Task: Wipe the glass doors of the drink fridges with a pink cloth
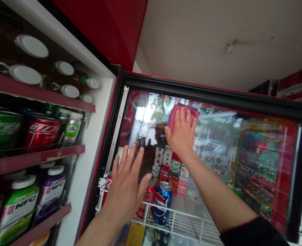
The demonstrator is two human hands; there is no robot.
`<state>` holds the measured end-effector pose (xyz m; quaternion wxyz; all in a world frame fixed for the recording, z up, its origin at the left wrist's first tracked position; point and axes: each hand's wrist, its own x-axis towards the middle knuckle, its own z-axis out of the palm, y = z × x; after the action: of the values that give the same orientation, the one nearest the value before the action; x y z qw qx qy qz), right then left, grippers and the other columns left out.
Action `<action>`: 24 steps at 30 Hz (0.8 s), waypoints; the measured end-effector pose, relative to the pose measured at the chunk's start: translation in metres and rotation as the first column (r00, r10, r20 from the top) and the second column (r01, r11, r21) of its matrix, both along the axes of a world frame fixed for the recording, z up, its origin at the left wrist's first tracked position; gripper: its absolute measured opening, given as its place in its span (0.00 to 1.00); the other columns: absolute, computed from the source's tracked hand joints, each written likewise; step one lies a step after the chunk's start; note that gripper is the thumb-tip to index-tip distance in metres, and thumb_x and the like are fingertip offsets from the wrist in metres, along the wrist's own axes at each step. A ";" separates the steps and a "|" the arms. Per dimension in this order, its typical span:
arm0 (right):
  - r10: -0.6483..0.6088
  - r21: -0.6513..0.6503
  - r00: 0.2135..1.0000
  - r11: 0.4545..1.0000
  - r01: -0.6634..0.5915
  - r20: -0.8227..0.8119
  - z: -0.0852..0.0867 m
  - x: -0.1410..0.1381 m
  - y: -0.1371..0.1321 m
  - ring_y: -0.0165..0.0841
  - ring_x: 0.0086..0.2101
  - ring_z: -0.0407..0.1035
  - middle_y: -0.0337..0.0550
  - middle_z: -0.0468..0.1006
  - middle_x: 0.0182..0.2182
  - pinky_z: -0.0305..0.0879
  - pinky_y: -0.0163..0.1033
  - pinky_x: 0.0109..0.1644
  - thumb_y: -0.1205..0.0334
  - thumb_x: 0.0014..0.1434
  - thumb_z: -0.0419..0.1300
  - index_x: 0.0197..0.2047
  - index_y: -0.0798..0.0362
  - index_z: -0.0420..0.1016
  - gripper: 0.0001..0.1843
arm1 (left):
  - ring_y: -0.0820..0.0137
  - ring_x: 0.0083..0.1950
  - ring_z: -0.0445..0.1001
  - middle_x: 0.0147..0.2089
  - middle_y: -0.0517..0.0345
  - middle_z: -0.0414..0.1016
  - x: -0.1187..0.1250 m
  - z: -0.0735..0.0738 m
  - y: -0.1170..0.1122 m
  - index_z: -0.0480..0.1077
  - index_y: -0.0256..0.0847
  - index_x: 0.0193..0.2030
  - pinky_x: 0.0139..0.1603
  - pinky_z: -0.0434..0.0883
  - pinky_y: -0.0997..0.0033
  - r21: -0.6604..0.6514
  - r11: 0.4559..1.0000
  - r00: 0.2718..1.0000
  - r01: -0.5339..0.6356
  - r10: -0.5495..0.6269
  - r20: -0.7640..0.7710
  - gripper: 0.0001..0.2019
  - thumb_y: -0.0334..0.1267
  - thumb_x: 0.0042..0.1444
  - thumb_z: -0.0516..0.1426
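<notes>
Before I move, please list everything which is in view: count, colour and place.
door: one, black-framed, glazed, centre
cloth: one, pink, against the door's glass
rack: one, white, lower centre
Pepsi can: one, blue, behind rack wires
partly hidden can: one, red, beside Pepsi can
cartons: several, mixed colours, centre
shelf edges: three, dark red, left
capped bottles: at least six, white-capped, top left
shelf cans: two clear, green, red, middle left
small bottle: one, green and white, middle left
NFC bottles: two clear, green, purple, lower left
panel: one, red, upper left
ceiling: one, greyish, above
fixture: one, whitish, upper right
left hand: one, bare, spread open, before the door
right hand: one, bare, flat on cloth
</notes>
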<state>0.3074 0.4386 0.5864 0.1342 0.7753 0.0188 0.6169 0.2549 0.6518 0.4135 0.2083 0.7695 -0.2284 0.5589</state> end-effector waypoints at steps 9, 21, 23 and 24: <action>0.068 -0.490 0.956 0.847 -0.206 -0.284 -0.018 -0.007 0.018 0.52 0.84 0.38 0.51 0.45 0.85 0.35 0.66 0.87 0.43 0.76 0.54 0.87 0.59 0.46 0.47 | 0.44 0.89 0.45 0.90 0.46 0.44 0.000 0.000 0.009 0.31 0.55 0.88 0.82 0.58 0.21 -0.031 0.999 0.998 0.036 -0.037 -0.041 0.42 0.47 0.78 0.52; -0.031 -0.082 0.998 0.996 0.035 0.053 -0.034 -0.036 -0.049 0.65 0.81 0.44 0.67 0.50 0.84 0.46 0.77 0.81 0.44 0.76 0.52 0.86 0.66 0.42 0.49 | 0.46 0.90 0.43 0.90 0.47 0.40 0.006 -0.011 0.064 0.33 0.54 0.88 0.83 0.56 0.22 -0.043 0.998 0.996 0.054 -0.057 -0.074 0.40 0.46 0.78 0.51; -0.028 -0.060 0.997 0.998 0.033 0.071 -0.037 -0.025 -0.028 0.65 0.81 0.43 0.67 0.49 0.84 0.45 0.77 0.81 0.44 0.77 0.51 0.87 0.66 0.40 0.49 | 0.46 0.90 0.43 0.90 0.47 0.40 0.008 -0.016 0.072 0.34 0.54 0.88 0.83 0.56 0.24 -0.045 0.997 0.995 0.056 -0.059 -0.075 0.40 0.45 0.78 0.52; -0.020 -0.061 0.997 0.998 0.024 0.069 -0.038 -0.019 -0.016 0.65 0.82 0.43 0.67 0.48 0.84 0.45 0.77 0.81 0.44 0.77 0.50 0.87 0.66 0.39 0.49 | 0.47 0.90 0.42 0.90 0.47 0.40 0.009 -0.018 0.076 0.34 0.53 0.89 0.84 0.56 0.25 -0.045 0.997 0.995 0.055 -0.059 -0.077 0.40 0.45 0.78 0.52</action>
<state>0.2880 0.4229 0.5484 0.1654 0.7495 0.0246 0.6405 0.2643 0.7281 0.3953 0.2496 0.7791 -0.2299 0.5270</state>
